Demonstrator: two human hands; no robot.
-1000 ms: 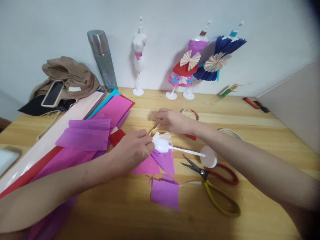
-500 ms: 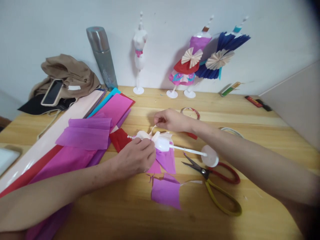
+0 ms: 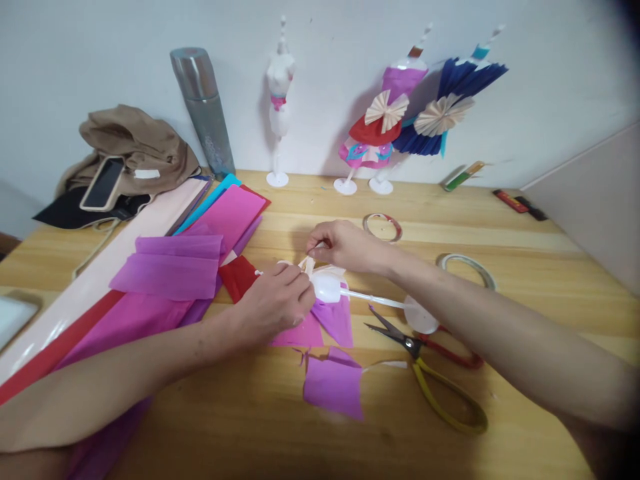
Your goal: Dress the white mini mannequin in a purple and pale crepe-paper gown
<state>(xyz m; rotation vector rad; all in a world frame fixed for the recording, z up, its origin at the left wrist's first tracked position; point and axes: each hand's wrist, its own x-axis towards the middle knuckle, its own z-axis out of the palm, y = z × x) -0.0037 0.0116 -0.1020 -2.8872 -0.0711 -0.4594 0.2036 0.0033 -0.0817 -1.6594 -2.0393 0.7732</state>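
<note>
A small white mannequin [image 3: 331, 288] lies on its side on the wooden table [image 3: 525, 247], its rod and round base [image 3: 421, 319] pointing right. My left hand [image 3: 275, 301] is closed around its upper body. My right hand [image 3: 340, 244] pinches a thin pale strip [image 3: 306, 263] at the mannequin's waist, where cream paper is gathered. Purple and pink paper pieces [image 3: 330, 320] lie under the figure. Another purple piece [image 3: 334, 385] rests nearer me.
Scissors [image 3: 430, 373] with red and yellow handles lie right of the mannequin. Two tape rolls [image 3: 383, 227] [image 3: 466, 264] sit behind. Coloured paper sheets [image 3: 170, 267] spread left. A flask [image 3: 203, 110], a bare mannequin [image 3: 279, 100], two dressed ones [image 3: 380, 120] [image 3: 440, 117], and a bag with a phone [image 3: 103, 183] line the wall.
My right hand has drawn the strip closer to the mannequin's waist, and my left hand shifted slightly on the body. The view tilted a little downward.
</note>
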